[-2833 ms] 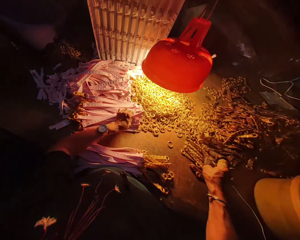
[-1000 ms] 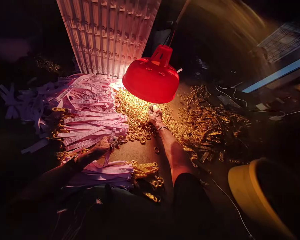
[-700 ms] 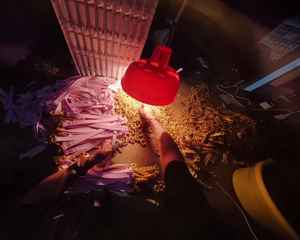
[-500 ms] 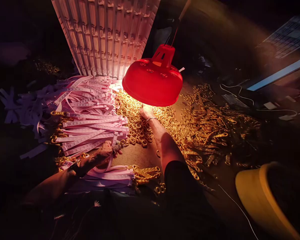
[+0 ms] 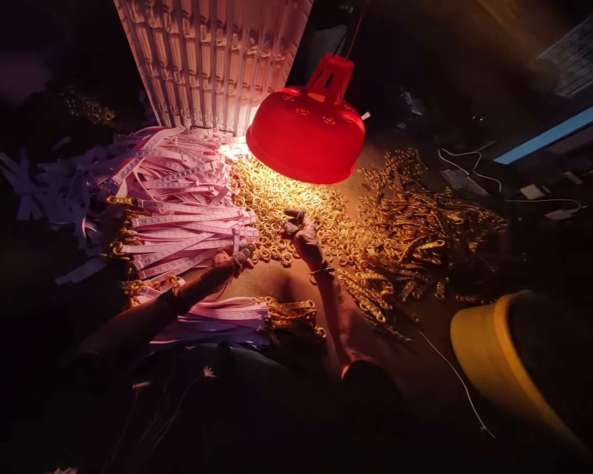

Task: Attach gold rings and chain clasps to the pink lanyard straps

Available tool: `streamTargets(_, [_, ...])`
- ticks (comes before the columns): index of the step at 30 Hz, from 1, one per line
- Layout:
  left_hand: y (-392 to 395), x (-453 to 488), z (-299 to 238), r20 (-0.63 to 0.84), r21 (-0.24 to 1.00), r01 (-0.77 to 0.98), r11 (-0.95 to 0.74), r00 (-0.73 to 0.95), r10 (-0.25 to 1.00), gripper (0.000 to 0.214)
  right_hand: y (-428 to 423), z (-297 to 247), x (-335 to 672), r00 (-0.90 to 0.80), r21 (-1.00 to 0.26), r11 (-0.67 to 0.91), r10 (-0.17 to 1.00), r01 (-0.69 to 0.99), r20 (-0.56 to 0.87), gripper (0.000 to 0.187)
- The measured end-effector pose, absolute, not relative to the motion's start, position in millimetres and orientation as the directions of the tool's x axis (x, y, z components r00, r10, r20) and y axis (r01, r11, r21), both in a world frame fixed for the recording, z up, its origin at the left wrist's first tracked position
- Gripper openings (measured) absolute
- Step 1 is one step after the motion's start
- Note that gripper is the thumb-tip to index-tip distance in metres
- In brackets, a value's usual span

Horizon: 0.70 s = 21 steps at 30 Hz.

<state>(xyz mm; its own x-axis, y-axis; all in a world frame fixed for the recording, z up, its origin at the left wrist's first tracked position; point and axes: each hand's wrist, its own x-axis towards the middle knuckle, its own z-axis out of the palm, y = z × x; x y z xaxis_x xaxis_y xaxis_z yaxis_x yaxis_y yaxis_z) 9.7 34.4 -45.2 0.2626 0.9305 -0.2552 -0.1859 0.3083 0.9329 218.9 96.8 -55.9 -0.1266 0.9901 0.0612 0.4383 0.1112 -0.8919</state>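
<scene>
My left hand [image 5: 231, 260], with wrapped fingers, is closed around a pink strap [image 5: 236, 241] whose end stands up above the fingers. The strap's tail hangs below that hand. Over the near part of a pile of gold-coloured rings [image 5: 269, 191], my right hand [image 5: 306, 240] has its thumb and fingers drawn together; whatever may be between them is too small to tell. It wears a bangle at the wrist, and its fingers are wrapped too. Beside my left hand lies a heap of pink straps [image 5: 178, 227]. Nearer me, a bundle of finished-looking straps [image 5: 227, 319] ends in gold-coloured chain pieces [image 5: 291, 313].
A red lamp shade [image 5: 306, 135] hangs low over the rings, before a ribbed panel [image 5: 217, 59]. Gold-coloured chain pieces [image 5: 425, 230] are heaped on the right. A yellow tub [image 5: 479, 342] stands at the lower right, near a white cord [image 5: 457, 375].
My right hand has drawn back from under the lamp toward me, its fingers now visible. My left hand keeps its hold on the strap. The whole view has shifted slightly.
</scene>
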Motion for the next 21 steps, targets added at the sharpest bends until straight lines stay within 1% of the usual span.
streamTargets(2, [37, 14, -49, -0.227, 0.945, -0.184, 0.272, 0.232, 0.946, 0.046, 89, -64, 206, -0.126, -0.945, 0.071, 0.992, 0.320, 0.032, 0.042])
streamTargets(4, [40, 18, -50, -0.221, 0.952, -0.163, 0.258, 0.213, 0.952, 0.043, 73, -71, 197, -0.109, -0.992, 0.009, 0.994, 0.130, -0.005, 0.042])
streamTargets(6, [40, 21, -48, -0.238, 0.956, -0.118, 0.269, 0.223, 0.945, 0.039, 54, -75, 189, -0.102, -0.998, -0.048, 0.994, -0.043, -0.044, 0.043])
streamTargets(7, [39, 23, -46, -0.246, 0.959, -0.085, 0.271, 0.225, 0.943, 0.039, 47, -75, 185, -0.108, -0.995, -0.062, 0.993, -0.081, -0.054, 0.045])
streamTargets(9, [37, 25, -42, -0.235, 0.968, -0.032, 0.248, 0.228, 0.945, 0.037, 36, -74, 180, -0.134, -0.999, -0.041, 0.990, -0.029, -0.037, 0.044])
streamTargets(11, [34, 25, -40, -0.206, 0.977, 0.005, 0.211, 0.229, 0.951, 0.029, 31, -72, 177, -0.158, -0.990, 0.060, 0.987, 0.129, 0.039, 0.035])
streamTargets(12, [33, 24, -40, -0.191, 0.981, 0.016, 0.193, 0.229, 0.954, 0.023, 31, -71, 177, -0.175, -0.964, 0.131, 0.980, 0.229, 0.092, 0.029])
streamTargets(14, [32, 21, -46, -0.170, 0.985, 0.048, 0.164, 0.235, 0.957, 0.013, 33, -70, 178, -0.221, -0.873, 0.257, 0.959, 0.414, 0.178, 0.021])
streamTargets(16, [32, 18, -55, -0.155, 0.987, 0.080, 0.138, 0.258, 0.954, 0.011, 34, -71, 180, -0.256, -0.807, 0.296, 0.949, 0.512, 0.186, 0.021])
streamTargets(18, [32, 16, -65, -0.153, 0.988, 0.074, 0.137, 0.293, 0.944, 0.014, 35, -72, 181, -0.240, -0.824, 0.242, 0.962, 0.513, 0.133, 0.023])
streamTargets(21, [31, 16, -75, -0.155, 0.986, -0.016, 0.168, 0.302, 0.941, 0.019, 37, -73, 180, -0.160, -0.916, 0.093, 0.987, 0.389, 0.032, 0.025])
